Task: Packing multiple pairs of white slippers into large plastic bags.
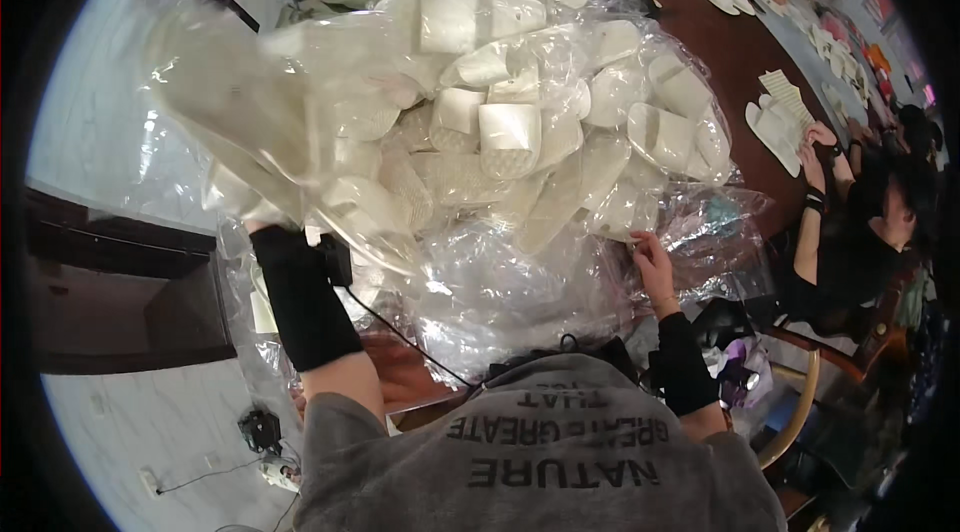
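A large off-white slipper (235,97), blurred by motion, stands raised at the left above my left forearm in its black sleeve. My left hand (250,207) appears to hold it from below; the slipper and plastic hide its fingers. My right hand (655,272) is at the right edge of the clear plastic bag (520,282), its fingers loosely bent and apart, with nothing visible between them. In front of me lies a heap of white slippers (510,137), many in clear plastic wrapping.
A dark brown table (720,52) extends to the right. At its right side a person's hands (815,157) work by a white slipper (772,132). Other people sit farther back. A dark open cabinet (130,287) stands at the left. A black cable (395,332) runs from my left wrist.
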The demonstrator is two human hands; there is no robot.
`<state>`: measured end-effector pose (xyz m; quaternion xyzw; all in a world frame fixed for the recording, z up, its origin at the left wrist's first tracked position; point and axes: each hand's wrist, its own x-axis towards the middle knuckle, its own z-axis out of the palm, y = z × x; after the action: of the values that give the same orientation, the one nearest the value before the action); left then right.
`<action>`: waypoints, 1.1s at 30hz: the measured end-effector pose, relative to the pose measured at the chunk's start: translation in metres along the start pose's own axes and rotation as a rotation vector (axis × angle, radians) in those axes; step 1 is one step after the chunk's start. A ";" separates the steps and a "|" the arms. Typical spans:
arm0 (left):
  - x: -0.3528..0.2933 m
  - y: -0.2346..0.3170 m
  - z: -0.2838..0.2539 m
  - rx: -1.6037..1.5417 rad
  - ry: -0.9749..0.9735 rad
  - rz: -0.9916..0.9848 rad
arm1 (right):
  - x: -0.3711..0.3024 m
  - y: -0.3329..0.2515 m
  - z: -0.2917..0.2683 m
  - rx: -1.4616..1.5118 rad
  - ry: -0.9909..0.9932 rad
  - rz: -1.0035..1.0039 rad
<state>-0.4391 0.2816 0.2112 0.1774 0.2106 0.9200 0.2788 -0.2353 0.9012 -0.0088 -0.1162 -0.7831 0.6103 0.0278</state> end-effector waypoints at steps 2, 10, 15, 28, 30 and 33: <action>-0.013 -0.018 -0.036 0.291 0.427 0.272 | -0.004 -0.003 0.004 -0.001 0.000 0.012; -0.024 -0.003 -0.047 0.199 1.153 0.723 | 0.003 -0.012 0.013 -0.044 -0.052 0.031; -0.015 -0.074 0.033 0.809 1.052 0.595 | -0.002 -0.026 0.005 -0.087 -0.022 0.014; -0.077 -0.342 -0.014 1.255 0.690 -0.509 | -0.051 -0.074 0.071 -0.552 -0.711 -0.251; -0.089 -0.336 -0.020 1.530 0.591 -0.194 | -0.062 -0.076 0.110 -0.510 -0.793 -0.401; -0.118 -0.351 -0.012 1.937 0.592 -0.091 | -0.071 -0.087 0.163 -0.477 -0.878 -0.392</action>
<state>-0.1985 0.4742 0.0059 0.0837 0.9333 0.3489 -0.0134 -0.2096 0.7114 0.0405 0.2953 -0.8451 0.3900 -0.2158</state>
